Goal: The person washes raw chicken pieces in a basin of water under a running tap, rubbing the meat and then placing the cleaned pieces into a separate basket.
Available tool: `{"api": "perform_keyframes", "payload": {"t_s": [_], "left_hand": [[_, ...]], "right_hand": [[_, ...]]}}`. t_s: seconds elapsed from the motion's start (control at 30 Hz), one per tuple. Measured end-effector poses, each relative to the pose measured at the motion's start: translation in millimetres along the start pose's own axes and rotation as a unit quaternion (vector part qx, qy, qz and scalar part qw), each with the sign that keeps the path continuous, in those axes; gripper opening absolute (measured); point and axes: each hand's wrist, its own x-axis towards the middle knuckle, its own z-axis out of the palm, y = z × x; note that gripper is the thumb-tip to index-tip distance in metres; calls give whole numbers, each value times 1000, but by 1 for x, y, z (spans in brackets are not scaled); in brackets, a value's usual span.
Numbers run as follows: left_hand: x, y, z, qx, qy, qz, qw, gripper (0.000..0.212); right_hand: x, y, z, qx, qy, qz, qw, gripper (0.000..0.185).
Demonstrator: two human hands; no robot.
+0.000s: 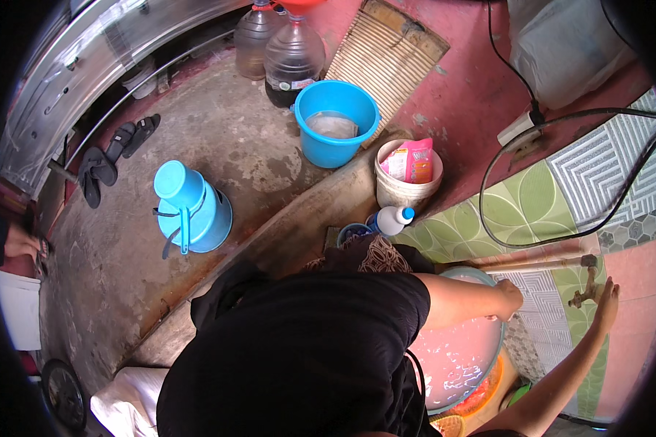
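Observation:
My left hand [509,300] is curled at the far rim of a round grey-green basin [492,363], which looks pink inside with bright glints like liquid. My right hand [608,299] reaches to a wall-mounted tap [586,296], its fingers stretched upward against or behind it; their grip is partly hidden. A pipe [530,266] leads to the tap along the tiled wall. Beneath the basin shows an orange tub [489,390]. Near my left arm stand a white bottle with a blue cap [391,220] and a small blue container [352,231].
A white pail [408,192] holds a pink packet. Beyond stand a blue bucket [332,152], a ridged washboard [385,54] and large plastic bottles [294,57]. A blue bucket with a dipper [218,218] stands behind the concrete ledge [284,218]. A black cable [484,213] loops over the wall. Another person's foot [24,243] shows at left.

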Motion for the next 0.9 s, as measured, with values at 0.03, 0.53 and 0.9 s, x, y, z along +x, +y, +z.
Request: {"api": "perform_keyframes", "payload": {"t_s": [0.03,0.53,0.9], "left_hand": [[3,7,-1,-1,-5,13,1000,8],[70,-26,20,-630,-30,-212,747,20],[64,-5,1,-707,-87,-139,688,13]], "right_hand": [[-5,6,-9,-3,-11,19,1000,74],[-24,-28,-5,94,79,-78,989,32],[-36,-38,-5,318,37,-35,947,24]]}}
